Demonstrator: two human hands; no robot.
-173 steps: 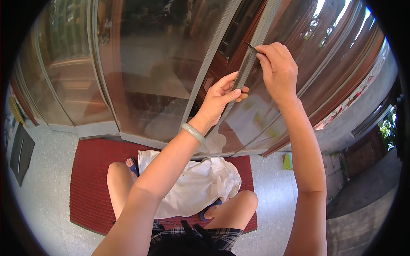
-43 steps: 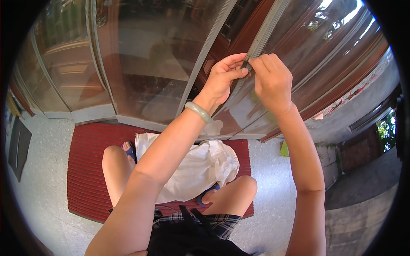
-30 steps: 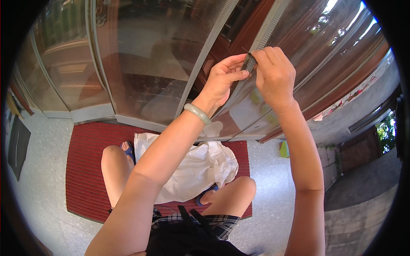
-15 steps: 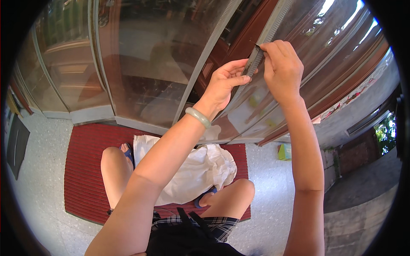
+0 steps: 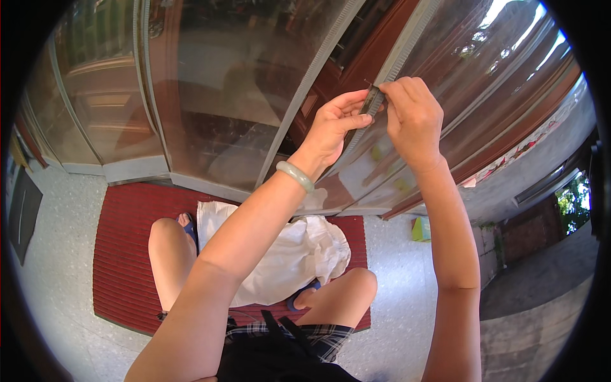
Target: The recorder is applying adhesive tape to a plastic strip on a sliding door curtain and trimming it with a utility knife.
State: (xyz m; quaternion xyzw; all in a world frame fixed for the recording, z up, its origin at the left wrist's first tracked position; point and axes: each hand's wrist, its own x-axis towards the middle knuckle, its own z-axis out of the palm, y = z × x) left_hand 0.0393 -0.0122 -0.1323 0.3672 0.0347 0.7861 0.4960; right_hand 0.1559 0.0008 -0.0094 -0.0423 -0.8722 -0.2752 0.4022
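My left hand (image 5: 333, 127) wears a bangle on the wrist and grips the grey ridged edge strip (image 5: 400, 56) of a clear plastic curtain panel (image 5: 464, 70), thumb over a darker stretch of it. My right hand (image 5: 412, 118) is just right of and above it, thumb and forefinger pinched at the same strip around a thin dark piece (image 5: 372, 85) with a fine tip pointing up-left; too small to name exactly. Some fingertips are hidden behind the strip. A neighbouring panel (image 5: 223, 89) with a similar edge hangs to the left, a reddish-brown door (image 5: 347, 70) showing in the gap.
My bent legs and sandalled feet rest around a white cloth (image 5: 280, 261) on a red ribbed mat (image 5: 127, 254). A dark mat (image 5: 22, 216) lies at the left, a green box (image 5: 421, 230) on the speckled floor (image 5: 401, 280), and a grey wall (image 5: 496, 194) at the right.
My right hand rose along the strip half a second ago and has come slightly down again. Both hands sit a little lower on the strip than 1.4 seconds ago, still gripping it.
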